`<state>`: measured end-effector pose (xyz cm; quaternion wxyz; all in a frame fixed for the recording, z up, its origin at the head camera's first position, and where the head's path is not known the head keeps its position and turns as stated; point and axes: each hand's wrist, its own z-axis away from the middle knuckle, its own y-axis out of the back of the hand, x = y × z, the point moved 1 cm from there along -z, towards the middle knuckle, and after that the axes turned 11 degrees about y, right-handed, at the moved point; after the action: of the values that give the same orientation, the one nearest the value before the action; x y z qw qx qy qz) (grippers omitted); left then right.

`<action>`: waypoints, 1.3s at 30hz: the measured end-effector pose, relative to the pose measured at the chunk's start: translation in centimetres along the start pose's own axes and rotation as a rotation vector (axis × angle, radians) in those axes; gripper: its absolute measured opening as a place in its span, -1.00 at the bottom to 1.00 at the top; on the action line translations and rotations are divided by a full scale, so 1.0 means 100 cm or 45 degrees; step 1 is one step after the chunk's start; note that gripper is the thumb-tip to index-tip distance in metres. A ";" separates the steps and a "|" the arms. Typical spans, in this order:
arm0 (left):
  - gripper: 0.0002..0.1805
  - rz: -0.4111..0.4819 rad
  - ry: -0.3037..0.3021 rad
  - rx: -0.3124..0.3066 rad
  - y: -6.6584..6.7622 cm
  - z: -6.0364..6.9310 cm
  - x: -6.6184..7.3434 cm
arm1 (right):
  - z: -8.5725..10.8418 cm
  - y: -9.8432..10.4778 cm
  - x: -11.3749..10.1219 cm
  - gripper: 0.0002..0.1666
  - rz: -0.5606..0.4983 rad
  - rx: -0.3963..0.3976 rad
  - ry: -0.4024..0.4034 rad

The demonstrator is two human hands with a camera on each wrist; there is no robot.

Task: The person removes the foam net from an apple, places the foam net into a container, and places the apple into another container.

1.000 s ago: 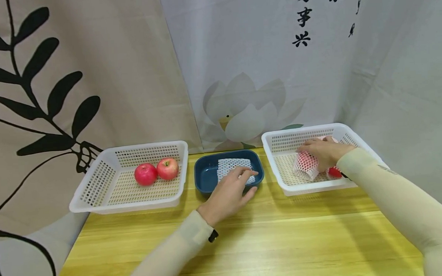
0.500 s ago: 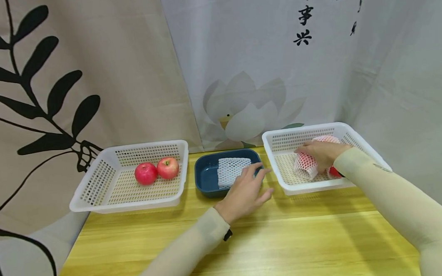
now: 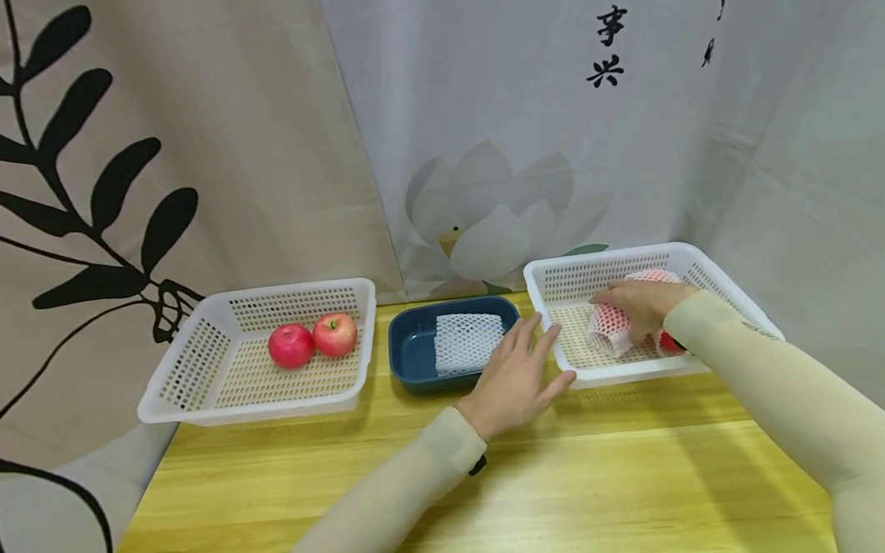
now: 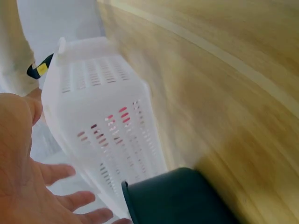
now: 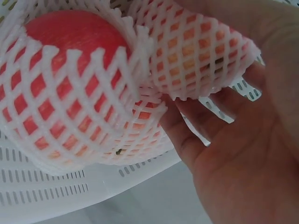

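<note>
My right hand (image 3: 645, 302) reaches into the right white basket (image 3: 598, 377) and holds an apple in a white foam net (image 3: 612, 326). In the right wrist view the fingers curl round that netted apple (image 5: 196, 51). Beside it lies another netted apple (image 5: 70, 88) with its red top bare, and a third one (image 5: 140, 126) shows partly behind. My left hand (image 3: 514, 381), fingers spread and holding nothing, hovers between the dark blue tray (image 3: 410, 382) and the right basket. An empty white foam net (image 3: 467, 342) lies flat in the tray.
At the left stands another white basket (image 3: 254, 413) with two bare red apples (image 3: 292, 346) (image 3: 335, 335) in it. All three containers stand along the back of the wooden table (image 3: 611, 485), against a printed cloth (image 3: 256, 153).
My left hand has moved right, from over the blue tray toward the right basket, with its fingers spreading. The right hand has stayed at the netted apple with little movement.
</note>
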<state>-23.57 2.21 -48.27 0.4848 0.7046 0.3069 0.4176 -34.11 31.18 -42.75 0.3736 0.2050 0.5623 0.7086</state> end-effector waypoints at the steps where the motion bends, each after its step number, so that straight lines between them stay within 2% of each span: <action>1: -0.09 0.001 0.011 -0.010 -0.001 -0.001 0.001 | -0.001 0.000 0.001 0.20 -0.003 -0.001 -0.001; 7: -0.02 0.034 0.089 -0.063 -0.010 -0.007 0.005 | 0.000 -0.001 0.003 0.17 -0.045 -0.020 -0.068; 10: -0.01 0.046 0.119 -0.071 -0.012 -0.009 0.007 | 0.001 -0.002 0.004 0.18 -0.053 -0.006 -0.068; 18: -0.01 0.047 0.181 -0.074 -0.014 -0.011 0.012 | 0.003 -0.003 0.002 0.25 0.094 0.031 0.067; 26: 0.01 0.004 0.194 -0.094 -0.015 -0.009 0.015 | 0.004 -0.004 -0.003 0.21 0.107 0.045 0.108; 30: 0.01 -0.003 0.202 -0.100 -0.015 -0.008 0.016 | 0.005 -0.003 -0.003 0.25 0.115 0.056 0.119; 35: -0.01 0.010 0.204 -0.102 -0.015 -0.008 0.017 | 0.004 -0.002 -0.002 0.27 0.064 0.048 0.095; 39: -0.02 0.021 0.204 -0.101 -0.014 -0.008 0.017 | 0.003 -0.001 -0.002 0.14 0.018 0.052 0.045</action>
<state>-23.54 4.42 -49.01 0.4827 0.6517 0.3222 0.4883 -33.72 31.26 -42.76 0.3544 0.2037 0.5818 0.7032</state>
